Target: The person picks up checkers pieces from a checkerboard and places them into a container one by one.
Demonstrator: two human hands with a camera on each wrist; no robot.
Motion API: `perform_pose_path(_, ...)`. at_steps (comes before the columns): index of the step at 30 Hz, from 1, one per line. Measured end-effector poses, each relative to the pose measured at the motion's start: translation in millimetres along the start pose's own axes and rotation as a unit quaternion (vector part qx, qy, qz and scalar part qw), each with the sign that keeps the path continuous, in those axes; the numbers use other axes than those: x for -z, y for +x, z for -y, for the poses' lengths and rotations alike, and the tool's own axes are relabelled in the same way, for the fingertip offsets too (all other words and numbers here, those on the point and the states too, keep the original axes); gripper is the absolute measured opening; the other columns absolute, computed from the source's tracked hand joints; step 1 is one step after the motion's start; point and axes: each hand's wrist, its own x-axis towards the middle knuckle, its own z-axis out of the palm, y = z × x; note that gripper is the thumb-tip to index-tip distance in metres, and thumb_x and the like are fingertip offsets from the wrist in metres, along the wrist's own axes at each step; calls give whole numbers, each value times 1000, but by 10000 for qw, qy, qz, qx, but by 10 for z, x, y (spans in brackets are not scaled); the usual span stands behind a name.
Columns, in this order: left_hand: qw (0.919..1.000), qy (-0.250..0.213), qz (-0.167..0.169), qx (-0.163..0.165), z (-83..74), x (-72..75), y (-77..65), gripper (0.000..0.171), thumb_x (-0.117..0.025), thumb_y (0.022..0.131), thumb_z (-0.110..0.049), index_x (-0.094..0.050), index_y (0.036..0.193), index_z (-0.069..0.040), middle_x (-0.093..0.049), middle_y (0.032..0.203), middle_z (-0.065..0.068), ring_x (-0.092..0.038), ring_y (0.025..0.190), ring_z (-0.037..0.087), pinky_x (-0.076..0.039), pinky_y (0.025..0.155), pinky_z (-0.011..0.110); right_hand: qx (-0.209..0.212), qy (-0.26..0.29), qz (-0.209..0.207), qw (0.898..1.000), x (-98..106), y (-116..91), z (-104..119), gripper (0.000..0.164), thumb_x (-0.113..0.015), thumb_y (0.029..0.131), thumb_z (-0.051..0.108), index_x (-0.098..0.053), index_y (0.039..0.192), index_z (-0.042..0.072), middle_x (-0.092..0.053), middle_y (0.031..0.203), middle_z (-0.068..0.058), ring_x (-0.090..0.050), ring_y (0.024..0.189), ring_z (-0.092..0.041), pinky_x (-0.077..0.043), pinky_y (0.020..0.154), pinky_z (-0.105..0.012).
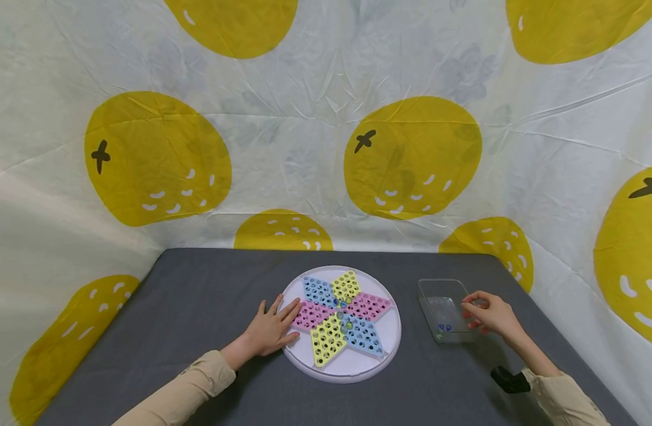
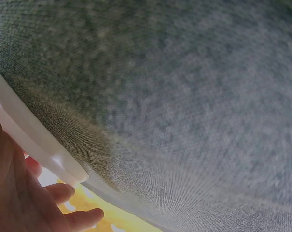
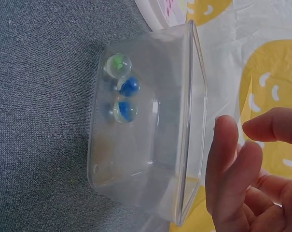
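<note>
Person is sitting or standing at a gray-covered table (image 1: 209,313), both hands showing in the head view. Left hand (image 1: 270,328), lower left of centre, is resting on the near-left edge of a round white game board (image 1: 349,364), fingers spread and mostly straight, touching but not wrapping it. Board is lying flat at lower centre, bearing a six-point star of pink, yellow and blue holed panels; a few glass marbles (image 1: 349,325) are sitting around the star's middle. Right hand (image 1: 491,313), lower right, is hanging at the right rim of a clear plastic box (image 3: 172,111), fingers loosely bent, gaps showing between the tips, gripping nothing that I'm seeing; whether it's touching the rim I can't tell. Box is standing right of the board, apart from it. Inside, a green-streaked marble (image 3: 118,65) and two blue-streaked marbles (image 3: 129,86) are lying on the bottom, grouped toward one side. Beige sleeves (image 1: 182,393) are covering both forearms; a black item (image 1: 509,380) is sitting by the right cuff. White curtain (image 1: 283,160) with yellow fruit prints is hanging behind.
</note>
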Motion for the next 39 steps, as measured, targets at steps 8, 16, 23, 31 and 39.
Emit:
perform_pose_path(8, 10000, -14, -49, -27, -9, 14, -6, 62, -38, 90, -48, -28, 141, -13, -29, 147, 4, -26, 131, 40, -28, 93, 62, -30, 9, 31, 10000, -27, -5, 6, 37, -52, 89, 28, -51, 109, -3, -68, 86, -16, -65, 62, -21, -49, 53, -34)
perform_pose_path(16, 10000, -47, 54, 23, -6, 3, 0, 63, -36, 91, -49, -25, 142, -14, -26, 148, 3, -24, 133, 39, -26, 95, 62, 2, 78, 57, 10000, -71, -1, 40, 39, -54, 88, 30, -52, 109, -3, -69, 83, -14, -65, 62, -20, -49, 52, -34)
perform_pose_path(23, 10000, 25, -54, -36, -23, 42, -14, 61, -38, 90, -48, -30, 140, -13, -30, 146, 4, -27, 131, 39, -29, 93, 62, 58, 114, 107, 9999, -114, -13, 111, 40, -54, 88, 31, -53, 109, -3, -69, 82, -14, -65, 61, -21, -49, 51, -34)
perform_pose_path(31, 10000, -66, -46, -34, -25, 48, -8, 61, -39, 90, -47, -30, 140, -12, -30, 146, 5, -27, 131, 40, -28, 93, 63, 186, 121, 149, 9996, -174, -21, 196, 32, -54, 88, 24, -53, 107, -2, -69, 81, -15, -65, 61, -22, -48, 50, -34)
perform_pose_path(39, 10000, -82, -17, 11, -22, 30, -7, 62, -39, 90, -47, -28, 141, -13, -28, 147, 4, -25, 132, 40, -27, 94, 63, 359, 181, 247, 9989, -238, -38, 262, 31, -54, 88, 23, -54, 107, -1, -68, 82, -17, -64, 60, -24, -49, 49, -35)
